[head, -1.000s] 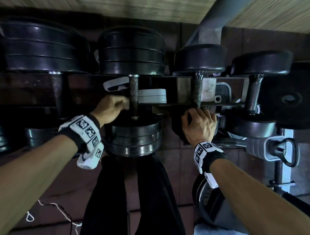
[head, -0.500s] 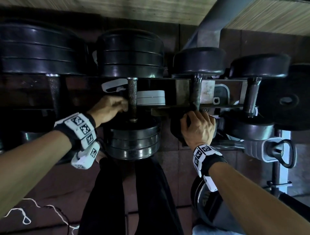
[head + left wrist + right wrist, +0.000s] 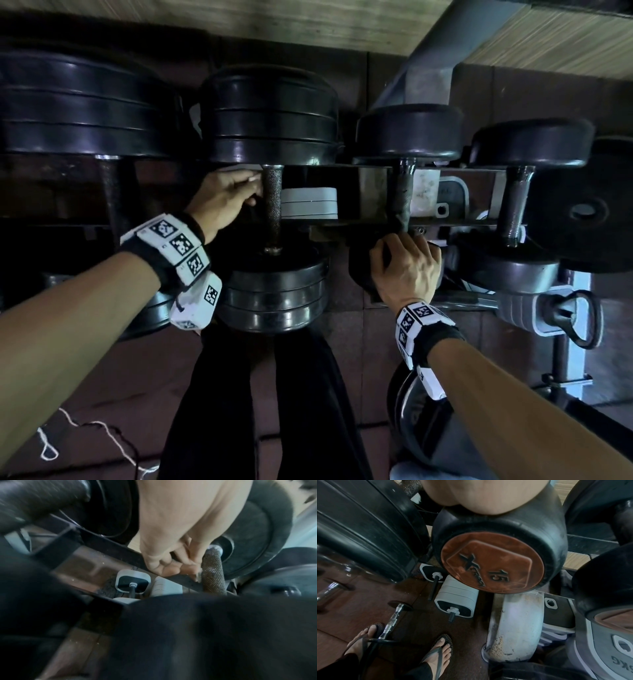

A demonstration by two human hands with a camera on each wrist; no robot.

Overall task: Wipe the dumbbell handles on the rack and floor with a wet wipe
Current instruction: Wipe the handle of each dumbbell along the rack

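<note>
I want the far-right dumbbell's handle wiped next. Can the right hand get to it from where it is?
Probably yes. The right hand rests on the neighbouring dumbbell's head, and the far-right handle stands exposed beside it, nothing between.

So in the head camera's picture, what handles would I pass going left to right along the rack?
Far-left dark handle → left hand → knurled handle → worn handle, with the right hand on the dumbbell head just below it → rightmost handle.

black plates (image 3: pixel 270 113), cross-hatched grey handle (image 3: pixel 272 202).
</note>
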